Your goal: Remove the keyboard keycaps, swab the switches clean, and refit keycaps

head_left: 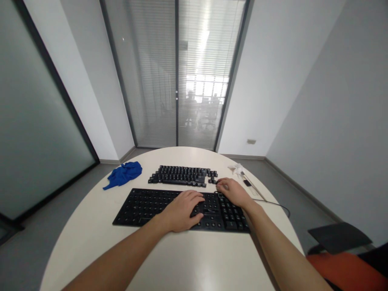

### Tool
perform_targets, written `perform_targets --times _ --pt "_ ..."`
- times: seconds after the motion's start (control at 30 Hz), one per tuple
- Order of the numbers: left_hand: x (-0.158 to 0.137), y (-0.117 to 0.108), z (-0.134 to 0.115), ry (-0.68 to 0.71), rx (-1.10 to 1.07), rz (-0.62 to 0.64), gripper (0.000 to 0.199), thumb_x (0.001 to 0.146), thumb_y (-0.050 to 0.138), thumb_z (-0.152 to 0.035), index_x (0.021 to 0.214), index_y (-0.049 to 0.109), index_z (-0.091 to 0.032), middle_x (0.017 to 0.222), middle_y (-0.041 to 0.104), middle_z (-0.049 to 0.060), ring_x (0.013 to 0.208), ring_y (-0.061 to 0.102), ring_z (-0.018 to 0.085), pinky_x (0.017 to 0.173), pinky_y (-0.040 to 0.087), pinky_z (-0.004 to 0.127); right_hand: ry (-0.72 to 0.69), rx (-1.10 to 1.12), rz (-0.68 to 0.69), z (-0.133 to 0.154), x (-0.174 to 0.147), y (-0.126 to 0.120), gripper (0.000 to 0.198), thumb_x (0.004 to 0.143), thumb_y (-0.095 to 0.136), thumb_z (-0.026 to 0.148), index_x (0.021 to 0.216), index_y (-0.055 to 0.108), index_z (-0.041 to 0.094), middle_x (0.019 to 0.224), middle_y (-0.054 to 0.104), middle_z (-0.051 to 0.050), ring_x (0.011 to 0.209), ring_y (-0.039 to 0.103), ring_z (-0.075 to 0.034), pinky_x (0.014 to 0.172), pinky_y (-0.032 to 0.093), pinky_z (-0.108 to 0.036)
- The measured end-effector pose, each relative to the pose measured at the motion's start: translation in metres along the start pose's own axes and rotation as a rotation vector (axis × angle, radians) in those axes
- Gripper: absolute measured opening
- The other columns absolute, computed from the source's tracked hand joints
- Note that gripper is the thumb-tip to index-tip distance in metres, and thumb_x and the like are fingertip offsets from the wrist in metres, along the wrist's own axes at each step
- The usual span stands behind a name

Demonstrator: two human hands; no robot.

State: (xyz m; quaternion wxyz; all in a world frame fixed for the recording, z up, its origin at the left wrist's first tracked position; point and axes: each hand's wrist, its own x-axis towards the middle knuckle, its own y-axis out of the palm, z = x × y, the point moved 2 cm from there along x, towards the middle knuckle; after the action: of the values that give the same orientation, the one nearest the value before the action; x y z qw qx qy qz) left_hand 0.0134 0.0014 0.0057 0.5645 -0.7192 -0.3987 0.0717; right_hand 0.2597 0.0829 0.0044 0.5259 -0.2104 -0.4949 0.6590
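Note:
A black keyboard (142, 206) lies on the table; most of its left and middle part is bare of keycaps, while the number pad (232, 212) at its right still carries them. My left hand (183, 210) rests on the keyboard's middle, fingers spread and holding nothing. Behind the keyboard, loose black keycaps (178, 176) are laid out in rows. At the right end of these rows is my right hand (232, 190), above the number pad's top edge. Its fingers are curled together at a small dark keycap (217, 183), partly hidden by the fingertips.
The round white table (194, 262) bears a crumpled blue cloth (124, 173) at the left. At the right lie white tissue (236, 169), a thin stick (254, 188), a small black piece (247, 183) and a cable (277, 205). An orange and black chair (342, 266) stands at right.

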Motion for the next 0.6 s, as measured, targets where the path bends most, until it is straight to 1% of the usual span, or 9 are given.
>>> perform_targets --times 0.1,0.23,0.4,0.47,0.6 --pt "0.0 0.0 0.001 0.002 -0.003 0.006 0.044 0.088 0.063 -0.031 0.13 0.055 -0.021 0.137 0.057 0.01 0.13 0.047 0.026 0.115 0.035 0.044 0.053 -0.005 -0.022 -0.002 -0.001 0.0 0.025 0.088 0.054 0.03 0.084 0.075 0.017 0.099 0.076 -0.009 0.094 0.067 -0.024 0.086 0.047 -0.031" --pt "0.001 0.0 0.003 0.003 -0.015 -0.001 0.044 0.087 0.064 -0.031 0.13 0.055 -0.021 0.136 0.058 0.01 0.129 0.049 0.026 0.114 0.036 0.044 0.154 0.0 -0.079 -0.008 -0.002 0.001 0.021 0.083 0.06 0.032 0.084 0.075 0.017 0.092 0.076 -0.009 0.086 0.068 -0.024 0.078 0.047 -0.03" --pt "0.001 -0.001 0.004 0.001 -0.015 -0.011 0.043 0.087 0.064 -0.031 0.129 0.055 -0.021 0.135 0.059 0.009 0.128 0.05 0.026 0.114 0.036 0.045 0.231 0.064 -0.105 -0.015 -0.002 0.005 0.014 0.077 0.064 0.03 0.078 0.073 0.019 0.081 0.076 -0.006 0.075 0.068 -0.021 0.069 0.047 -0.028" --pt "0.001 -0.001 0.005 0.002 -0.021 -0.011 0.043 0.087 0.064 -0.031 0.129 0.055 -0.022 0.136 0.059 0.009 0.129 0.05 0.027 0.114 0.037 0.046 0.239 0.09 -0.128 -0.017 -0.001 0.005 0.014 0.076 0.065 0.029 0.082 0.071 0.018 0.081 0.075 -0.005 0.075 0.068 -0.021 0.069 0.047 -0.029" --pt "0.001 -0.003 0.007 0.018 -0.027 -0.01 0.043 0.087 0.065 -0.029 0.128 0.056 -0.021 0.135 0.059 0.009 0.129 0.05 0.026 0.114 0.037 0.045 0.204 0.138 -0.158 -0.013 -0.003 -0.001 0.023 0.081 0.063 0.032 0.097 0.07 0.017 0.09 0.076 -0.007 0.08 0.068 -0.021 0.075 0.049 -0.031"
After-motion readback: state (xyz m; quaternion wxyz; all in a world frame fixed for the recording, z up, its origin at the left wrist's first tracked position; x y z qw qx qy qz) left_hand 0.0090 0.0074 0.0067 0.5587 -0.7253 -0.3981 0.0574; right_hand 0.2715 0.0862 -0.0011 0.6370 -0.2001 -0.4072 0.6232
